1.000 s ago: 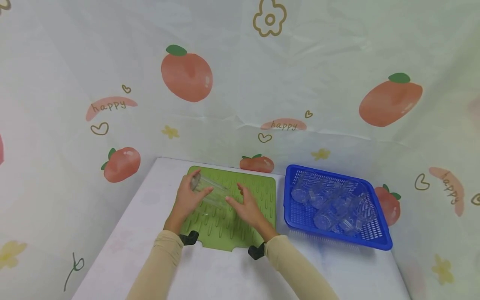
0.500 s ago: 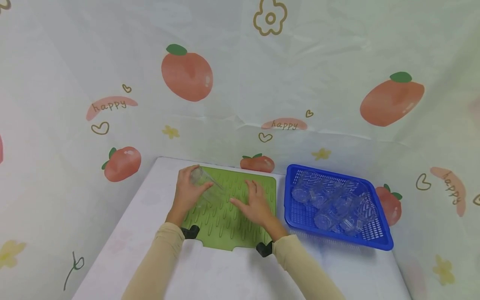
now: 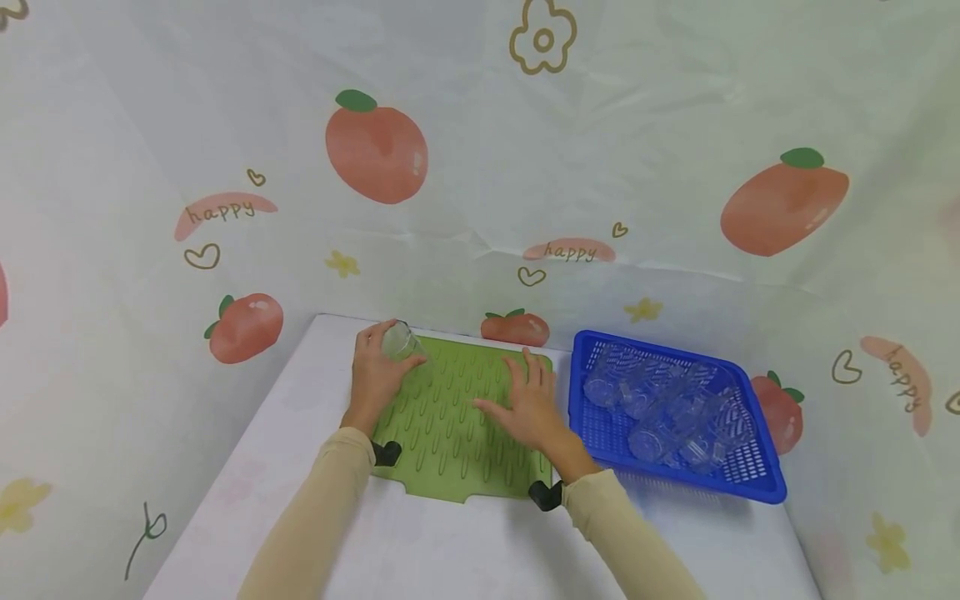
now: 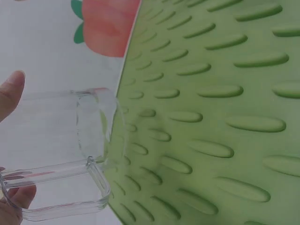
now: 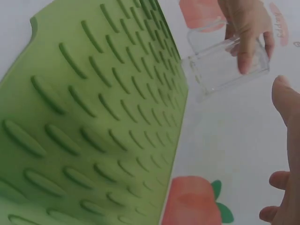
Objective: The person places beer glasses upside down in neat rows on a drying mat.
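Observation:
My left hand [image 3: 375,379] grips a clear glass mug [image 3: 401,340] at the far left corner of the green ridged mat [image 3: 465,417]. In the left wrist view the mug [image 4: 51,126] shows its squared handle [image 4: 70,190], with a thumb and fingertips at its other end. One end of the glass is close over the mat's edge. The right wrist view also shows that mug [image 5: 225,63] between the left hand's fingers. My right hand [image 3: 536,412] hovers above the mat's right half, fingers spread, holding nothing.
To the right of the mat stands a blue plastic basket [image 3: 675,479] with several clear glass mugs [image 3: 652,437] lying in it. A white cloth covers the table [image 3: 487,558]. Behind it hangs a patterned white backdrop [image 3: 465,150].
My left hand has carried the mug back and left to the mat's far corner, turning it from nearly lying to more upright. The right hand has drawn away to the right.

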`<state>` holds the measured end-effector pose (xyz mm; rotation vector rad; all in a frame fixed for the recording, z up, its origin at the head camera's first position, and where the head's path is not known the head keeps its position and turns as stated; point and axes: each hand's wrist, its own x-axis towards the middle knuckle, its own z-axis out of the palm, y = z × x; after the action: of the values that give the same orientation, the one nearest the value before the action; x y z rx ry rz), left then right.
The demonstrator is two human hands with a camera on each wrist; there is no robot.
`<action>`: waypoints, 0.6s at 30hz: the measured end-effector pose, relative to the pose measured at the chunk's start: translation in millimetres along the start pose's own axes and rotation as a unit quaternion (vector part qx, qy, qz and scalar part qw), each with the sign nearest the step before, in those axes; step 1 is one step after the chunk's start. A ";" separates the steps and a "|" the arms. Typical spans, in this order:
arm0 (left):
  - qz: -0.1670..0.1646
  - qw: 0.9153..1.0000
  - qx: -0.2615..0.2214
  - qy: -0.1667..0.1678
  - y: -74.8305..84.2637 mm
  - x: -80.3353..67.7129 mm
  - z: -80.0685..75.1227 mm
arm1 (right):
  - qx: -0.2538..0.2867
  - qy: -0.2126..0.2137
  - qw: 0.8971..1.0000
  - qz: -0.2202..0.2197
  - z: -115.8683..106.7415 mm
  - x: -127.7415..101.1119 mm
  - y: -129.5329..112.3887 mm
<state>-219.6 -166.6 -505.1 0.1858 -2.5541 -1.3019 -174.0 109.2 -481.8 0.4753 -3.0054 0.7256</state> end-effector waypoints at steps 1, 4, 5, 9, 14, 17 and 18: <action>-0.001 1.000 0.004 -0.002 -0.3 1.7 0.7 | -0.004 0.002 1.000 -0.001 -2.1 -0.4 0.8; 0.002 1.000 0.015 -0.007 -0.6 6.2 3.0 | -0.011 -0.003 1.000 0.007 -7.6 -1.1 4.2; 0.005 1.000 0.020 -0.008 -1.0 7.8 4.0 | -0.017 -0.007 1.000 0.010 -9.2 -1.4 5.5; 0.016 0.999 0.029 -0.010 -3.6 12.9 7.9 | -0.021 -0.015 1.000 0.016 -13.0 -2.4 11.8; 0.031 0.999 0.027 -0.011 -6.4 19.3 13.9 | -0.019 -0.005 1.000 0.022 -15.9 -5.4 18.2; 0.035 0.999 0.029 -0.016 -8.2 22.3 17.5 | -0.023 -0.003 0.999 0.025 -17.5 -8.4 22.1; 0.035 0.999 0.030 -0.017 -8.8 23.4 18.7 | -0.024 0.000 0.999 0.023 -18.3 -9.4 23.3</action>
<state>-247.5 -162.8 -518.5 0.0868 -2.6056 -1.2144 -173.0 139.9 -476.7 0.4049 -3.0349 0.6557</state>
